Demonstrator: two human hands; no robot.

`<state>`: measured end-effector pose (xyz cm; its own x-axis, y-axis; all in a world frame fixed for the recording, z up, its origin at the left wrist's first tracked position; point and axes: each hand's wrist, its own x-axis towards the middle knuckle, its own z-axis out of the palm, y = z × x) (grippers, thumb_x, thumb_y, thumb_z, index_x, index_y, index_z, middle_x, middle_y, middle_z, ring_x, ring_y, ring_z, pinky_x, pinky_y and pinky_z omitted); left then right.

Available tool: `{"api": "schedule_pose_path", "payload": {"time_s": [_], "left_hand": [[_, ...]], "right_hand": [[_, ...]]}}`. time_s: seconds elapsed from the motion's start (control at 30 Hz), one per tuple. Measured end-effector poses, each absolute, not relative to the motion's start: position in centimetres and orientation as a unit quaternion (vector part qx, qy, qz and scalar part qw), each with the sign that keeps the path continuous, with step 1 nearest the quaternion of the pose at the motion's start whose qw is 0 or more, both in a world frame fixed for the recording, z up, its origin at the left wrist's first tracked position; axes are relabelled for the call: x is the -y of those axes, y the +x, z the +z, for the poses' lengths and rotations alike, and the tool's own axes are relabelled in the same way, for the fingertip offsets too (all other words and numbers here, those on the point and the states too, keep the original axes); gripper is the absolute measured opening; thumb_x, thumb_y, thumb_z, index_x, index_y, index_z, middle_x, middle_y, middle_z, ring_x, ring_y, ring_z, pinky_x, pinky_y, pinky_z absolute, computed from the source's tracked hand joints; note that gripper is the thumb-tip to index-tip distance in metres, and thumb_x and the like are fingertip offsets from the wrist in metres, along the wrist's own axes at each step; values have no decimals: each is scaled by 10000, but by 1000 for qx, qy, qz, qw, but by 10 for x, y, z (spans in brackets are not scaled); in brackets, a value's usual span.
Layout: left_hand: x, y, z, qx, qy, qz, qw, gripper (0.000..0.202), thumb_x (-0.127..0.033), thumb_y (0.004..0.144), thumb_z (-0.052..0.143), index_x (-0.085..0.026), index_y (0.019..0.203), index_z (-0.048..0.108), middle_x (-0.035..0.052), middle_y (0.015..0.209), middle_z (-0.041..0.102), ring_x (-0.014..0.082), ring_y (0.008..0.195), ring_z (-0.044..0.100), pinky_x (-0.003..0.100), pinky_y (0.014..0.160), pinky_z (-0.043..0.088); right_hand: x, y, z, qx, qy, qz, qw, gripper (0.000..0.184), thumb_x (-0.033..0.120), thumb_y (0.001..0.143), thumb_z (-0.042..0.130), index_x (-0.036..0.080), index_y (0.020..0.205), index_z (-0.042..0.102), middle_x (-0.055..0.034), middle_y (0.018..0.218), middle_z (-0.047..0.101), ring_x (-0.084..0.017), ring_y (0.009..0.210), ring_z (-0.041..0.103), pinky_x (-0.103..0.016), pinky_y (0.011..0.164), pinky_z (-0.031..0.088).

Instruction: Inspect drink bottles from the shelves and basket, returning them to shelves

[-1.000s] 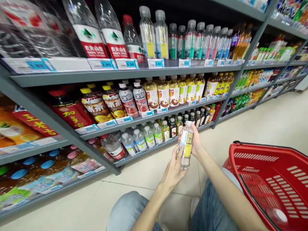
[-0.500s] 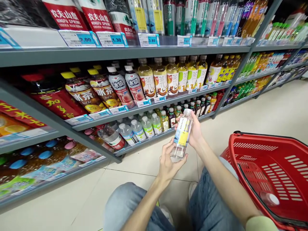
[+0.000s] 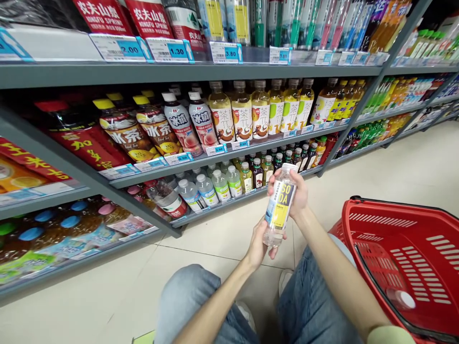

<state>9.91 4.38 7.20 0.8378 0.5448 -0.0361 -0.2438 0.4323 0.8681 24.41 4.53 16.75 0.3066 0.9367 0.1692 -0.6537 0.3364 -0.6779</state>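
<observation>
2 bare hands [image 3: 257,246], 1 SODA bottle [image 3: 281,205], 1 red basket [image 3: 426,234], 1 white-capped bottle [image 3: 405,300] in it; middle shelf [image 3: 197,164] front row: 2 yellow-capped iced teas [image 3: 159,129], 2 white-capped peach bottles [image 3: 203,122], 3 red-accent teas [image 3: 241,114], 3 green-accent teas [image 3: 290,109]

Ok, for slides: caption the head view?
Left hand and right hand hold a clear plastic bottle near a red plastic basket.

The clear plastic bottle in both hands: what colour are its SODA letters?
The SODA letters are yellow, clearest in the head view.

From here I see a clear, smooth plastic bottle [image 3: 281,205], a glossy plastic basket [image 3: 405,234], matt denim jeans [image 3: 191,296], smooth tiles [image 3: 215,239].
</observation>
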Motion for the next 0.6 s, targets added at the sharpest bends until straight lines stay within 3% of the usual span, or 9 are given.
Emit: {"api": "schedule_pose_path", "payload": {"time_s": [0.07, 0.2, 0.37, 0.6], "left_hand": [[-45, 105, 66, -194, 483, 231, 822, 864, -825, 808, 407, -41, 1124, 584, 121, 722, 700, 102, 399, 476, 216, 349, 311], [-47, 111, 59, -217, 488, 202, 821, 900, -884, 777, 315, -59, 948, 630, 96, 590, 636, 143, 454, 529, 216, 371, 266], [-45, 113, 63, -220, 432, 197, 852, 863, -878, 778, 309, -80, 893, 618, 62, 515, 573, 157, 453, 551, 222, 377, 201], [-46, 110, 58, -236, 432, 173, 853, 894, -894, 766, 279, -79, 886, 627, 93, 548, 622, 143, 450, 522, 230, 411, 231]], "right_hand": [[-44, 243, 167, 289, -280, 520, 753, 322, 476, 749, 712, 180, 858, 648, -11, 751, 661, -157, 585, 621, -283, 566, 544], [-44, 241, 166, 261, -350, 502, 746, 315, 444, 755, 730, 152, 844, 649, -23, 729, 651, -160, 566, 626, -281, 555, 532], [-50, 241, 164, 177, -408, 499, 744, 280, 408, 768, 725, 150, 827, 632, -24, 724, 657, -152, 551, 626, -261, 523, 524], [-51, 239, 163, 147, -415, 519, 733, 288, 404, 743, 763, 155, 819, 642, -21, 732, 664, -151, 558, 632, -250, 517, 531]]}}
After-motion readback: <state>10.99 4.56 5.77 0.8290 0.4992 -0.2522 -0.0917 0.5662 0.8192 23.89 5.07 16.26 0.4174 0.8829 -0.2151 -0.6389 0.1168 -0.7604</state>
